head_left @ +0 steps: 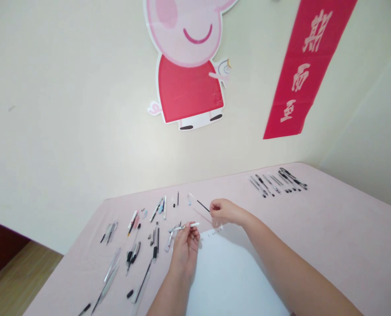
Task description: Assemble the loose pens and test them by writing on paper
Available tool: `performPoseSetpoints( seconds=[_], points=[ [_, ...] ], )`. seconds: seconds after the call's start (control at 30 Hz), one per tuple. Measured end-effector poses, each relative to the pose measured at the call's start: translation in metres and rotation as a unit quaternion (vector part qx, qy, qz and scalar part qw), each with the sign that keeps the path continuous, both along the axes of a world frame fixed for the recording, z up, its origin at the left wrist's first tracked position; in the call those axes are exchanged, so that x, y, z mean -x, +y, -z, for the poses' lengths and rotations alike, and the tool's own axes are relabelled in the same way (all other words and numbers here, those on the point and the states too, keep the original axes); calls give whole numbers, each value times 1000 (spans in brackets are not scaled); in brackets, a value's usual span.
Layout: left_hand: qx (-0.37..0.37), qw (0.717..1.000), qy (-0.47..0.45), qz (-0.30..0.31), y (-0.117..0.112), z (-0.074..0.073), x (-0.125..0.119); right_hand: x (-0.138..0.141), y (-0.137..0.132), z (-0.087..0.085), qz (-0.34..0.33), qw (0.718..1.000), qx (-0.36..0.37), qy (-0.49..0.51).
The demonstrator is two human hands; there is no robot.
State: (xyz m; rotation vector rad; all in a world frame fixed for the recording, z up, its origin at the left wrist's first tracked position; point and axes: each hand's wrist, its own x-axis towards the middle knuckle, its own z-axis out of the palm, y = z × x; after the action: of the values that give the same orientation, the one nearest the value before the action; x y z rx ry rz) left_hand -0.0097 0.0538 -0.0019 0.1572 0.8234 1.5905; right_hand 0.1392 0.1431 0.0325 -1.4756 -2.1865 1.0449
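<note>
1. While a white sheet (238, 276) lies near at 4 o'clock from the left hand (185, 248), the pink cloth (330, 219) spreads around it over the table.
2. Wooden floor (24, 259) shows towards 9 o'clock; behind the table stands a pale wall (67, 109), bearing a pig cutout (190, 92) at 12 o'clock and a red banner (305, 74) between 1 and 2.
3. Counted: one sheet, one black cap (130, 294) at 8 o'clock, one cutout, one banner with three characters visible. Loose pen parts (155, 250), from 7 to 12 o'clock, are too blurred to count; a row of pens (291, 176), far off at 2 o'clock, overlaps, roughly ten.
4. The left hand's fingers grip one white pen (194, 224), its long axis nearly level, white end towards 3 o'clock.
5. At 2 o'clock, the right hand (224, 212) pinches one dark refill (203, 206), slanting away from the fingertips towards 10 o'clock.
</note>
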Motion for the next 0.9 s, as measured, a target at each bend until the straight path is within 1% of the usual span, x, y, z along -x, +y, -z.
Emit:
performPoseSetpoints(
  seconds=[0.03,0.1,0.2,0.27,0.5,0.7,0.9],
  points=[
    [3,1000,-4,1,0,0,0,-9,-6,-4,-28,999,7,43],
    [10,1000,-8,5,1,-1,0,-25,-15,-12,-73,994,27,77],
    [22,1000,-12,7,1,-3,0,-44,-20,-25,-138,986,60,70],
    [26,1000,-8,3,1,-3,0,-53,-20,-30,-157,983,81,60],
    [22,1000,14,0,0,-5,0,-71,-16,-31,-165,974,137,76],
    [7,1000,4,-16,1,-8,-2,-73,-17,-33,-162,975,136,66],
    [8,1000,-3,-12,0,-9,-2,-68,-16,-27,-154,979,127,41]
  ],
)
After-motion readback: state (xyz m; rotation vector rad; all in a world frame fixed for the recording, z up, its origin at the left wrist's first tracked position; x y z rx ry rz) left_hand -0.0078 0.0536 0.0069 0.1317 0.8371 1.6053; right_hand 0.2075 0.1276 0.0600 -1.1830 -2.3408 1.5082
